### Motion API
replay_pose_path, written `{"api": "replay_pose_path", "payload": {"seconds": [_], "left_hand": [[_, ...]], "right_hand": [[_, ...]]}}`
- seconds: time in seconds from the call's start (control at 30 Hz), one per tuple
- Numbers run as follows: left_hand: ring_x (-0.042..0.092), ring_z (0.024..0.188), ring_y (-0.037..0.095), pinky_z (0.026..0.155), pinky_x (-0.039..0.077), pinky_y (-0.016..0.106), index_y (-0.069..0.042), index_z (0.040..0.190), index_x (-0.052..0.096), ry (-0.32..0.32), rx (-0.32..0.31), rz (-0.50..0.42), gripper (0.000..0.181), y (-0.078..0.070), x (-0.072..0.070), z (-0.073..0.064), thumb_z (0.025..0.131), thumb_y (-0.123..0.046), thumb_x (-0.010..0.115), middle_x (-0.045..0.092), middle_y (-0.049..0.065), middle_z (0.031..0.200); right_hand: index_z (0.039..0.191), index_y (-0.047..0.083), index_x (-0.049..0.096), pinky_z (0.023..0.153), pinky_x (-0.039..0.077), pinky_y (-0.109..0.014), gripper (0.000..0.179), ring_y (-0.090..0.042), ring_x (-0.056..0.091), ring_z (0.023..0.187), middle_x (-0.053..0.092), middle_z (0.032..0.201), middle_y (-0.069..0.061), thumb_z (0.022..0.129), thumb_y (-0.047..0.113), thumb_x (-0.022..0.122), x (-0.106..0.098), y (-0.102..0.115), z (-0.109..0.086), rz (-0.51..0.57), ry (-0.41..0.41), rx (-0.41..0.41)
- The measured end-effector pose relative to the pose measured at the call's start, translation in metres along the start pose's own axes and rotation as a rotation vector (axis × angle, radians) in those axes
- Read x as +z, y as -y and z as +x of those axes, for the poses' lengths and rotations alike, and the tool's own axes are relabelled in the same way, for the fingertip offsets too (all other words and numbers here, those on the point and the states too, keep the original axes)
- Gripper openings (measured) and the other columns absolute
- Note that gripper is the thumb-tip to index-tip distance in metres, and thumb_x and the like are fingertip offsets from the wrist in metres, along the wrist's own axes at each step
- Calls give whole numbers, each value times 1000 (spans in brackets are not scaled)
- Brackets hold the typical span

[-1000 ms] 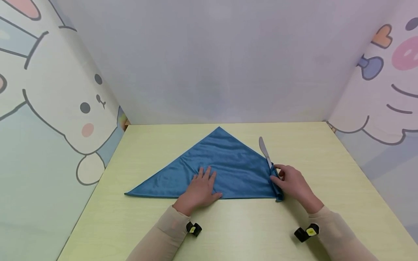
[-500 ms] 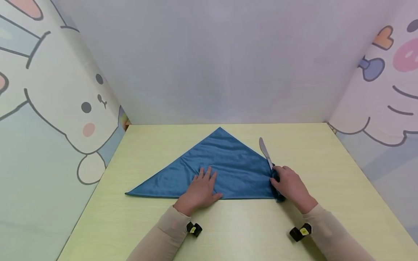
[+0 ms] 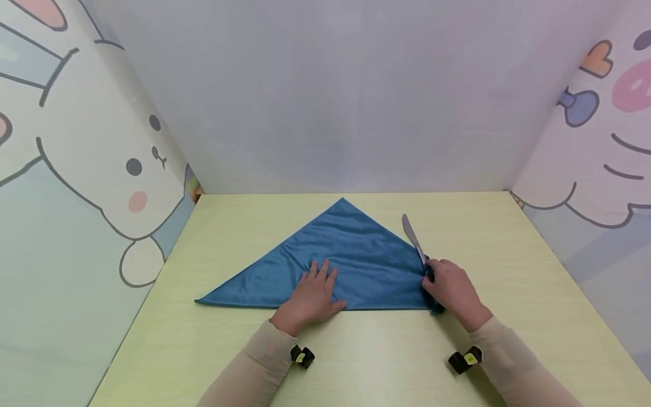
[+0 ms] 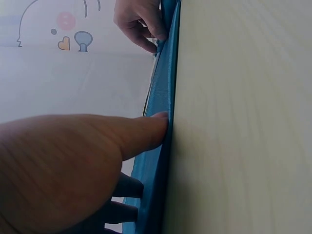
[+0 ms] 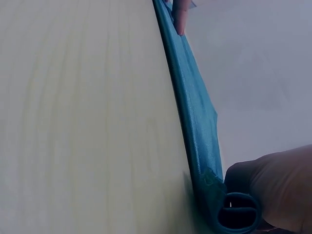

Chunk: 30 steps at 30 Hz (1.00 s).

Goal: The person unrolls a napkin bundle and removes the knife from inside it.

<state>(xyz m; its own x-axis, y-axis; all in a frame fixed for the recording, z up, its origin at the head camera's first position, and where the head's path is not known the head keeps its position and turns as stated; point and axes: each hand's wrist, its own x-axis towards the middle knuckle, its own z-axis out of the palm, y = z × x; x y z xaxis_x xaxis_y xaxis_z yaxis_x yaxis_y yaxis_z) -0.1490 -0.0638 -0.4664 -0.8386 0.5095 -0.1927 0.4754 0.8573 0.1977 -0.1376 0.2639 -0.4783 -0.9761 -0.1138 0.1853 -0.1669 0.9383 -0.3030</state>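
Note:
A blue cloth (image 3: 351, 249), folded to a triangle, lies on the table with its peak pointing away. My left hand (image 3: 312, 297) rests flat on its near middle, fingers spread and thumb by the near edge. At the right end, my right hand (image 3: 452, 288) grips the rolled-up corner of the cloth between thumb and fingers. A table knife (image 3: 413, 234) sticks out from that roll toward the back; its other end is hidden in the cloth and under the hand. In the right wrist view the roll (image 5: 238, 214) shows its open, layered end beside the right hand (image 5: 278, 187).
The pale wooden table (image 3: 356, 362) reaches to a plain light wall (image 3: 346, 102) at the back. Printed cartoon panels (image 3: 96, 169) stand at both sides. Each wrist carries a small black camera (image 3: 302, 357).
My right hand has closed over the rolled end and shifted slightly left, the roll now more covered. The knife tilts slightly with it. My left hand stays in place.

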Motion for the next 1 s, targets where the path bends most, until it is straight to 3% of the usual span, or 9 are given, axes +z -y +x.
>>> {"api": "replay_pose_path", "payload": {"seconds": [0.37,0.6,0.8,1.0], "left_hand": [[13,143,42,108,27,55,-6,152,27,10,-9,21,82,1,-1,0,93,-57,53,17,19,158],[12,143,42,109,26,54,-7,153,26,22,-12,28,82,0,1,0,93,-58,51,15,18,158],[12,144,41,109,26,54,-7,153,26,11,-8,16,82,-1,1,1,93,-57,51,15,17,158],[13,143,42,109,26,55,-7,152,27,3,-10,17,82,1,3,0,93,-58,51,17,18,158]], "right_hand": [[112,-9,63,56,43,-38,36,-22,50,63,64,83,-17,78,1,62,-3,-7,0,27,-29,30],[118,-5,61,53,40,-31,37,-16,50,57,57,67,-2,82,5,60,-11,-13,-2,124,74,126],[120,-2,62,54,44,-30,36,-17,54,61,64,76,-5,86,7,60,-16,-23,-2,184,123,176],[120,-1,62,55,45,-31,35,-15,55,62,66,79,-5,87,10,60,-16,-33,0,217,148,172]]}}
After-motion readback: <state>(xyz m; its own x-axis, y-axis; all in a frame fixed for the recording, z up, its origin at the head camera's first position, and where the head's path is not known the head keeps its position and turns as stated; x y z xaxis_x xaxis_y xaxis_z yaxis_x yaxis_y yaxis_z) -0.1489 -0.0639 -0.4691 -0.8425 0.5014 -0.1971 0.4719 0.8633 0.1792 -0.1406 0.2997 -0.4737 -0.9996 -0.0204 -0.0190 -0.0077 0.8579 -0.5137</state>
